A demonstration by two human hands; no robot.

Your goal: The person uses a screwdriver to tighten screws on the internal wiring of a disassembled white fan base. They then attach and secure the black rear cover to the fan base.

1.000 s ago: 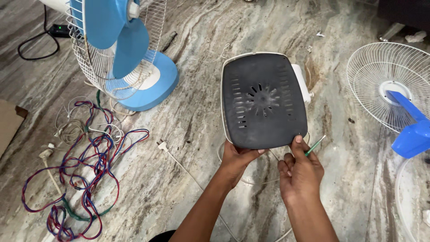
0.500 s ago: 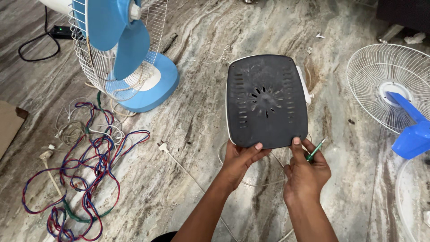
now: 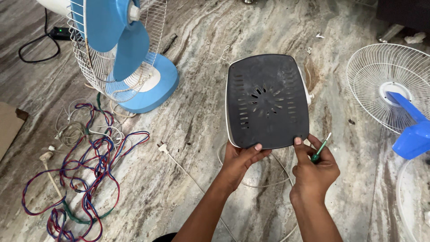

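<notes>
I hold a fan base [image 3: 267,99] upside down over the marble floor, its dark vented bottom plate facing me and its white rim showing at the edges. My left hand [image 3: 242,161] grips the plate's near edge from below, thumb on the plate. My right hand [image 3: 312,169] pinches the near right corner with the thumb and also holds a small green-handled screwdriver [image 3: 320,149] among its fingers. A white cord [image 3: 257,179] loops on the floor under my hands.
A blue table fan [image 3: 121,58] with an open wire guard stands at the left. A tangle of red, blue and green wires [image 3: 85,166] lies beside it. A loose white fan guard [image 3: 385,89] and a blue blade [image 3: 412,130] lie at the right. A black power adapter [image 3: 60,32] sits far left.
The fan base has been lifted and turned a little, so the bottom plate now faces me more squarely. Both hands stayed on its near edge.
</notes>
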